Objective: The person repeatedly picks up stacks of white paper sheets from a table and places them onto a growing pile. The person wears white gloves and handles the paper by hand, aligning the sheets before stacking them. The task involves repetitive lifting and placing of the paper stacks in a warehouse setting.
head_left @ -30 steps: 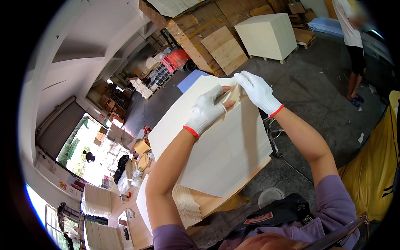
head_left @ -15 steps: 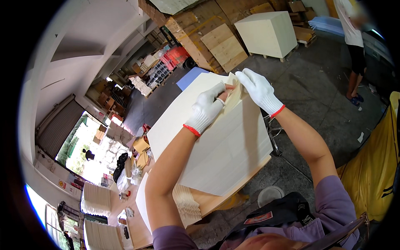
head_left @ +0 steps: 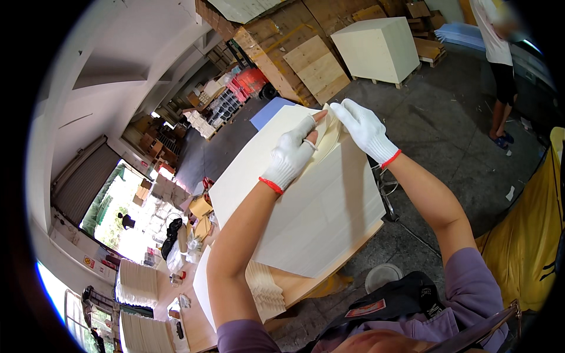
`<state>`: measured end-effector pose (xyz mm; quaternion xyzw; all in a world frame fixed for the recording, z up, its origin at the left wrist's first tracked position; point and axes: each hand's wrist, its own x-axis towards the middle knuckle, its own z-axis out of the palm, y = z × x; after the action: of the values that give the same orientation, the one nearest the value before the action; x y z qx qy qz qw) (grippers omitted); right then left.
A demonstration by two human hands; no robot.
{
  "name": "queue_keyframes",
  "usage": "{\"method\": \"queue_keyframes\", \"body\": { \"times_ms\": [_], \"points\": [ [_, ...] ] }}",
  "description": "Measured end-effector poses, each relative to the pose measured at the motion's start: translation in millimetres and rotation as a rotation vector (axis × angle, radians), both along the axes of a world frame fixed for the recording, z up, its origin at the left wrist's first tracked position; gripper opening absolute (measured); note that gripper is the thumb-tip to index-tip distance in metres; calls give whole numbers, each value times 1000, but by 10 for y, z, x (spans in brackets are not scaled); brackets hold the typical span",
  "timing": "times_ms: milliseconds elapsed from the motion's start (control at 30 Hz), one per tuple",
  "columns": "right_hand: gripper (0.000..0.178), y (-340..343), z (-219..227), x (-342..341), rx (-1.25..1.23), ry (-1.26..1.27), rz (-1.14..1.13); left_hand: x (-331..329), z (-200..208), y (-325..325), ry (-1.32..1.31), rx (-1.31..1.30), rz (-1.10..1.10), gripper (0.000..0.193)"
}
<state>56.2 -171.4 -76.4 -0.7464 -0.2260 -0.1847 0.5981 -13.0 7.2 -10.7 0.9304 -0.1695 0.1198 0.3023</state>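
Cream sheets (head_left: 312,223) lie along the worktop's (head_left: 300,287) right edge, under the left hand (head_left: 290,154), fingers parted; their curled corner meets the right hand (head_left: 364,130), its grip unclear.

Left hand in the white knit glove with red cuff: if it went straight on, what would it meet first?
The left hand would likely meet the raised, curled corner of the thin cream sheets first, though depth there is unclear.

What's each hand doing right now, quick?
Left gloved hand: partly open, against the cream sheets.
Right gloved hand: at the sheets' raised edges; grip can't be told.
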Motion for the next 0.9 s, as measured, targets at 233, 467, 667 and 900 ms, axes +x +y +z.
{"method": "queue_keyframes", "body": {
  "times_ms": [233,467,667,900],
  "points": [
    [53,33,-102,107,43,-67,-4,10,17,-19,30,111,31,27],
    [52,9,-94,91,35,-43,-11,17,37,-33,41,127,35,36],
    [53,11,-8,-13,28,-10,5,2,-9,5,-5,21,-30,26],
    [50,-10,-64,35,15,-20,-12,-64,139,-115,113,184,92,29]
  ]
}}
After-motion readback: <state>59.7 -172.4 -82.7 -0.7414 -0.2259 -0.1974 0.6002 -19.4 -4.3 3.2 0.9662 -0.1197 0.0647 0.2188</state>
